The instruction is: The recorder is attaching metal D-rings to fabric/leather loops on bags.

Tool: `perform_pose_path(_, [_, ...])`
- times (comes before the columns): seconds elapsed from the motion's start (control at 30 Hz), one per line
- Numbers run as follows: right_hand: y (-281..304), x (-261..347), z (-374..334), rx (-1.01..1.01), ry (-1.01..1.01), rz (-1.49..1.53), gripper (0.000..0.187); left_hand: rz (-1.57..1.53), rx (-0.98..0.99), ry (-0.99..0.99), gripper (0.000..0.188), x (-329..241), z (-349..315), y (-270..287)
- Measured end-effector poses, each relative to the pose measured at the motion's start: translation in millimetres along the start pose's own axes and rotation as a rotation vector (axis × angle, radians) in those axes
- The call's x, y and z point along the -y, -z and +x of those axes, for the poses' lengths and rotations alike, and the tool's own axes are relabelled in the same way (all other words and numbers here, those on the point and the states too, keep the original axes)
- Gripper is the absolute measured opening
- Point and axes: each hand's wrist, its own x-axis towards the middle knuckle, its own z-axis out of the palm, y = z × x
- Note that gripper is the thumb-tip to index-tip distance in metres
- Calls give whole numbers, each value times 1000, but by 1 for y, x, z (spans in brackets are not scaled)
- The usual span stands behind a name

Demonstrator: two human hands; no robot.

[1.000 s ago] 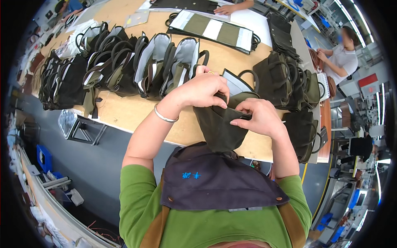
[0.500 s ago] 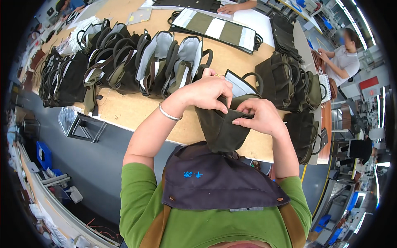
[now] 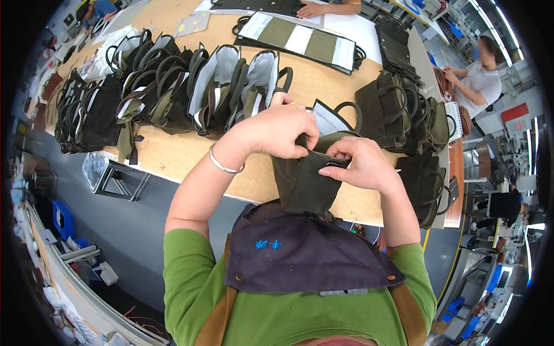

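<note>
A dark olive handbag (image 3: 306,183) stands at the table's near edge, close against my apron. My left hand (image 3: 284,131) pinches the left part of its upper rim, with fingertips bent over the edge. On the right part of the rim, my right hand (image 3: 363,163) grips the fabric between thumb and curled fingers. Behind the hands, the bag's pale grey lining and one dark loop handle (image 3: 349,109) stick up. The inside of the bag is mostly hidden by my hands.
A row of dark handbags with grey linings (image 3: 216,86) stands on the table to the left. More dark bags (image 3: 389,109) are grouped at the right. Flat striped panels (image 3: 297,40) lie at the back. Another person's hand (image 3: 311,10) rests beyond them; a seated person (image 3: 482,83) is at far right.
My left hand has shifted slightly left and down along the rim. The bag's mouth is spread a little wider, and my right hand has moved slightly left.
</note>
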Motion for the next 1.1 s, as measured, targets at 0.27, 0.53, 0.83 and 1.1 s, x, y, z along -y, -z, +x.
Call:
perform_pose_path(0.27, [10,-1,17,115,-55,101,16,-55,-28,42,17,-5,3,-8])
perform_pose_path(0.53, [9,-2,27,218,-77,224,15,-49,-60,52,23,-3,6,-13])
perform_pose_path(0.83, [-3,-17,30,218,-145,397,10,-77,-73,62,23,-4,4,-12])
perform_pose_path(1.1, [-6,-11,25,138,-162,468,7,-77,-81,42,20,-2,4,-14])
